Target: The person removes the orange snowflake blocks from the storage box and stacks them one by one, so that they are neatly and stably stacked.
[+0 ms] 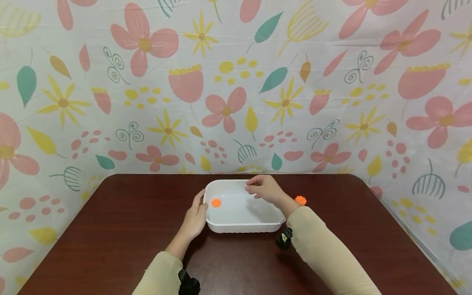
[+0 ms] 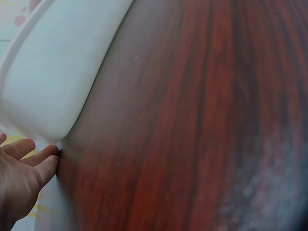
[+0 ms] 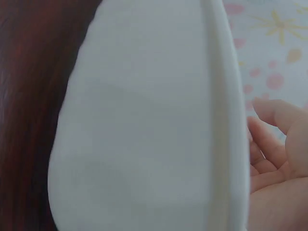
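Note:
A white rectangular dish [image 1: 243, 228] with rounded corners sits on the table, an orange flower-shaped piece [image 1: 216, 203] inside it near the left end. My left hand [image 1: 195, 215] rests against the dish's left outer wall, its fingers extended; the left wrist view shows the fingertips close to the lower edge of the white wall [image 2: 53, 72]. Over the back right of the dish is my right hand [image 1: 267, 189], fingers bent loosely. In the right wrist view, that hand [image 3: 276, 159] is partly hidden by the dish wall [image 3: 139, 120], and nothing shows between its fingers.
Another orange flower-shaped piece [image 1: 300, 200] lies on the dark brown table [image 1: 129, 229] just right of the dish, partly behind the right forearm. A cloth [image 1: 236, 82] printed with flowers hangs behind the table.

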Demonstrator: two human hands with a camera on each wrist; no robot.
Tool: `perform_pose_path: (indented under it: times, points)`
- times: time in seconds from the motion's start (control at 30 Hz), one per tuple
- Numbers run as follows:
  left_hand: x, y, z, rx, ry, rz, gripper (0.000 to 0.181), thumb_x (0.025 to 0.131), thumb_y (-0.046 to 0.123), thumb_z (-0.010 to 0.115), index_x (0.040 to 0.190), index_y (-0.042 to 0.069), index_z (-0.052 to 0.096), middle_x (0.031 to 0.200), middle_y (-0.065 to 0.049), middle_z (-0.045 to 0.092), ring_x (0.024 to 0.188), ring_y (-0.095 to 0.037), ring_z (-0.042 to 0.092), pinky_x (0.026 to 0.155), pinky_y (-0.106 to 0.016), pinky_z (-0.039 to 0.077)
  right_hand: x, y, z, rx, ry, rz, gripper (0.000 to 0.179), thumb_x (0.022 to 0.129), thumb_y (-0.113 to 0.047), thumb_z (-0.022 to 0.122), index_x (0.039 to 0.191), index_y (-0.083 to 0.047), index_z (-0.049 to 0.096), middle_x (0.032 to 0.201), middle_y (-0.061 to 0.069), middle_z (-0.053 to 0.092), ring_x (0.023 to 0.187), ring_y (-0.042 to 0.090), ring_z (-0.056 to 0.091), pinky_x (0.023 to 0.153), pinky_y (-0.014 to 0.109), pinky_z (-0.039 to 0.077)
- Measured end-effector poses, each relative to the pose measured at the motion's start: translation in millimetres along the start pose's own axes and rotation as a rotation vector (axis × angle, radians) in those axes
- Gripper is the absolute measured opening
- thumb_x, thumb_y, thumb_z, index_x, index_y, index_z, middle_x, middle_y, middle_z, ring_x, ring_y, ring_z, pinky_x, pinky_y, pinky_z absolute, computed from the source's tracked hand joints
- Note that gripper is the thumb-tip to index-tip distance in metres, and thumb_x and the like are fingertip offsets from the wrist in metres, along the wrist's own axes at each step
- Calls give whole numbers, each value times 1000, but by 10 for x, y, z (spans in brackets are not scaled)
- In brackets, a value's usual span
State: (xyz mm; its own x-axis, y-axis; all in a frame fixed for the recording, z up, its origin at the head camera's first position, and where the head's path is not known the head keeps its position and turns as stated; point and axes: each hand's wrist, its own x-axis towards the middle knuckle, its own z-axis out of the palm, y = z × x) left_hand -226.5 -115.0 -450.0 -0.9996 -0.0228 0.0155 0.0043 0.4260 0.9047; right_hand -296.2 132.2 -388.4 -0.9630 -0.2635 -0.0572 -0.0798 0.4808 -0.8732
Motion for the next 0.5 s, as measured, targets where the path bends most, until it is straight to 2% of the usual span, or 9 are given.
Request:
perform_pose_path:
  times: [0.13,0.37,0.5]
  points:
    - [4,-5,-5,5,1,1,51,100,29,32,150,23,24,145,-16,42,132,-36,41,106,-57,33,34,-59,155,3,-18,-3,25,86,-17,68,106,-2,68,97,8,70,82,13,65,71,32,56]
    - [-2,-10,-2,2,-8,0,51,101,29,31,150,22,23,146,-16,42,131,-36,41,105,-57,33,83,-146,402,-19,-27,38,20,84,-19,71,100,-8,71,92,3,69,80,12,63,70,30,55]
    - [1,-13,0,12,-8,-2,51,101,30,31,150,23,23,145,-16,43,131,-36,42,105,-56,34,97,-197,500,-27,-30,32,20,84,-18,71,100,-7,71,92,4,70,79,13,62,69,30,55]
